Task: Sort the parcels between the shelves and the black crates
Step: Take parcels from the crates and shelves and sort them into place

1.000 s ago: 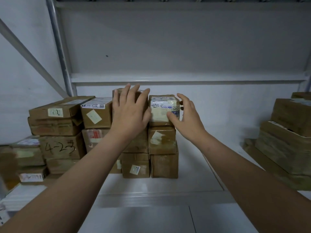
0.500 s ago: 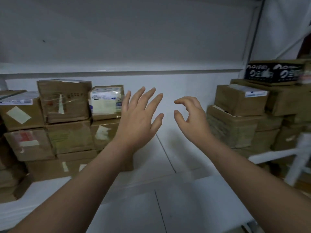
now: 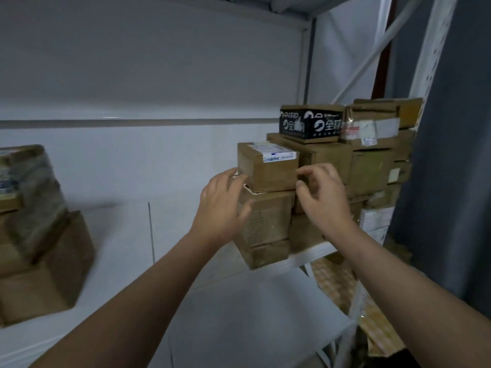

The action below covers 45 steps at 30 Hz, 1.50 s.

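The small brown parcel (image 3: 267, 172) with a white label sits on top of a stack (image 3: 265, 221) at the right end of the shelf (image 3: 225, 314). Your left hand (image 3: 221, 208) is at its left side, fingers loose and spread. Your right hand (image 3: 322, 197) is at its right front corner, fingers curled; it may be touching the parcel, but I cannot tell if it grips. A black box (image 3: 309, 124) lies just behind, higher up. More boxes (image 3: 39, 248) stand well apart on the left.
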### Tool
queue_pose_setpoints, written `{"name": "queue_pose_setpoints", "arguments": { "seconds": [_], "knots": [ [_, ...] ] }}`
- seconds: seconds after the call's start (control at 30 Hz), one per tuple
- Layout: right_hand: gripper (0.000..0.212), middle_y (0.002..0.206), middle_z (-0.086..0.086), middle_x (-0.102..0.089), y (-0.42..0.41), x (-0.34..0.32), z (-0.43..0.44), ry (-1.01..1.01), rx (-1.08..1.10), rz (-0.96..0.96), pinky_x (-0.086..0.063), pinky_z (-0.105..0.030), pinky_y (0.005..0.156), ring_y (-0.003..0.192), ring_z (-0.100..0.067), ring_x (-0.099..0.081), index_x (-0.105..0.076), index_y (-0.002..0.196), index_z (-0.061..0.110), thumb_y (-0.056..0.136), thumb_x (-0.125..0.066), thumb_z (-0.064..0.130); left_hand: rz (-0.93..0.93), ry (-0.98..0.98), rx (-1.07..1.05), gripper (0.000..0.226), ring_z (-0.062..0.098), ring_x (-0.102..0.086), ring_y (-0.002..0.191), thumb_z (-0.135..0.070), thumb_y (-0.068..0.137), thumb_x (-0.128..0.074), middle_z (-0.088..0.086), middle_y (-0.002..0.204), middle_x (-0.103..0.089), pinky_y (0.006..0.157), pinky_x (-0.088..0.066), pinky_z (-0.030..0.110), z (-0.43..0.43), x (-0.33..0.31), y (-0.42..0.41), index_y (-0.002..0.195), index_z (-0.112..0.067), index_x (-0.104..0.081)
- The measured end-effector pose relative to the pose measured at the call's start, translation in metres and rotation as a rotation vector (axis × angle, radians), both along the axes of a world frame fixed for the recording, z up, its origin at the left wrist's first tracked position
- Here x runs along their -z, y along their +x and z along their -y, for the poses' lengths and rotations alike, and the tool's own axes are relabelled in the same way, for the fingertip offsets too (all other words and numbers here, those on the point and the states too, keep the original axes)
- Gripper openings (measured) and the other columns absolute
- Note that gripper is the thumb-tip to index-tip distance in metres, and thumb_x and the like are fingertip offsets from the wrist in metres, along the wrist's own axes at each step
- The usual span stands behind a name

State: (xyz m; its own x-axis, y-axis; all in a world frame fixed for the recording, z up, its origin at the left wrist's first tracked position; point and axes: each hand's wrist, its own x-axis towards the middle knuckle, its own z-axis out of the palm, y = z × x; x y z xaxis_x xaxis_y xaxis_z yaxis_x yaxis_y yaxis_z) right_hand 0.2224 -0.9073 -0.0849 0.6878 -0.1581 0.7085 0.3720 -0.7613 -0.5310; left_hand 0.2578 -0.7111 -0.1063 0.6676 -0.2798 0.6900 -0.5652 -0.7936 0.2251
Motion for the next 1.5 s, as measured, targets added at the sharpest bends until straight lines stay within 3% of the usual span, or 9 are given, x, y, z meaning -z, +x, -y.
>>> {"name": "queue_pose_setpoints", "arguments": {
  "seconds": [0.23,0.5,0.73,0.87,1.0,1.17,1.27,1.33,1.5],
  "knots": [
    [0.037,0.127,-0.001,-0.048,0.022,-0.023,0.027,-0.009,-0.086,-0.103,-0.038,-0.017,0.087,0.105,-0.008,-0.049,-0.051,0.132,0.015,0.095,-0.053,0.019,-0.177,-0.099,-0.101,0.071,0.034,-0.042,0.128,-0.037,0.092,-0.058,0.014,0.155,-0.02,0.105,-0.036,0.043,0.042,-0.03,0.046,0.15,-0.034,-0.017],
    [0.058,0.14,-0.006,-0.048,0.043,-0.019,0.025,0.136,-0.25,-0.225,-0.038,-0.035,0.109,0.128,-0.019,-0.045,-0.032,0.147,0.013,0.094,-0.055,0.024,-0.115,-0.302,-0.045,0.049,0.024,-0.063,0.096,-0.024,0.092,-0.059,0.003,0.13,-0.057,0.088,-0.049,0.041,0.047,-0.015,0.042,0.136,-0.026,-0.037],
    [0.04,0.124,-0.002,-0.052,0.045,-0.016,0.024,0.265,-0.339,-0.168,-0.04,-0.006,0.075,0.102,-0.006,-0.052,-0.048,0.13,0.014,0.098,-0.046,0.039,-0.076,-0.56,0.061,0.023,0.012,-0.065,0.092,-0.035,0.098,-0.048,-0.014,0.116,-0.059,0.081,-0.055,0.04,0.06,-0.009,0.015,0.12,-0.029,-0.045],
    [0.032,0.084,0.004,-0.05,0.04,-0.015,0.024,0.309,-0.412,-0.166,-0.036,-0.008,0.053,0.067,-0.004,-0.045,-0.045,0.105,0.014,0.099,-0.039,0.044,-0.051,-0.852,0.085,0.016,-0.008,-0.058,0.085,-0.028,0.103,-0.036,-0.014,0.092,-0.058,0.079,-0.051,0.02,0.065,-0.016,0.003,0.1,-0.014,-0.043],
    [0.023,0.083,-0.001,-0.049,0.038,-0.008,0.016,0.313,-0.451,-0.087,-0.036,-0.019,0.06,0.075,-0.011,-0.047,-0.039,0.084,0.021,0.1,-0.041,0.039,-0.014,-0.998,0.119,0.012,-0.011,-0.058,0.075,-0.021,0.103,-0.037,-0.011,0.088,-0.054,0.062,-0.045,0.009,0.066,-0.027,-0.011,0.101,-0.009,-0.038],
    [0.016,0.111,0.01,-0.052,0.023,-0.007,0.011,0.384,-0.563,-0.089,-0.039,0.001,0.068,0.085,0.021,-0.053,-0.035,0.116,0.026,0.101,-0.042,0.027,-0.054,-0.929,0.173,0.024,0.008,-0.059,0.104,-0.026,0.102,-0.039,-0.002,0.119,-0.052,0.079,-0.053,0.016,0.05,-0.024,-0.019,0.122,-0.036,-0.046],
    [0.013,0.114,0.004,-0.05,0.016,-0.008,0.004,0.413,-0.591,-0.063,-0.039,-0.005,0.075,0.09,0.015,-0.053,-0.035,0.113,0.028,0.102,-0.04,0.028,-0.081,-0.945,0.255,0.026,0.014,-0.058,0.112,-0.026,0.103,-0.039,0.0,0.126,-0.055,0.085,-0.054,0.026,0.04,-0.02,-0.028,0.12,-0.041,-0.049],
    [0.006,0.108,0.001,-0.052,0.009,-0.009,-0.001,0.425,-0.605,-0.069,-0.04,-0.017,0.079,0.092,0.003,-0.053,-0.034,0.103,0.03,0.101,-0.038,0.033,-0.127,-0.979,0.341,0.026,0.013,-0.06,0.109,-0.024,0.103,-0.036,0.0,0.122,-0.061,0.08,-0.053,0.025,0.034,-0.021,-0.035,0.124,-0.033,-0.048],
    [0.012,0.085,0.014,-0.053,-0.013,-0.01,-0.022,0.476,-0.628,-0.068,-0.04,-0.003,0.065,0.067,0.02,-0.053,-0.029,0.101,0.011,0.104,-0.032,0.023,-0.21,-1.026,0.417,0.017,0.005,-0.064,0.082,-0.028,0.104,-0.034,-0.007,0.09,-0.07,0.066,-0.047,0.018,0.016,-0.025,-0.052,0.113,-0.033,-0.047]
  ]
}}
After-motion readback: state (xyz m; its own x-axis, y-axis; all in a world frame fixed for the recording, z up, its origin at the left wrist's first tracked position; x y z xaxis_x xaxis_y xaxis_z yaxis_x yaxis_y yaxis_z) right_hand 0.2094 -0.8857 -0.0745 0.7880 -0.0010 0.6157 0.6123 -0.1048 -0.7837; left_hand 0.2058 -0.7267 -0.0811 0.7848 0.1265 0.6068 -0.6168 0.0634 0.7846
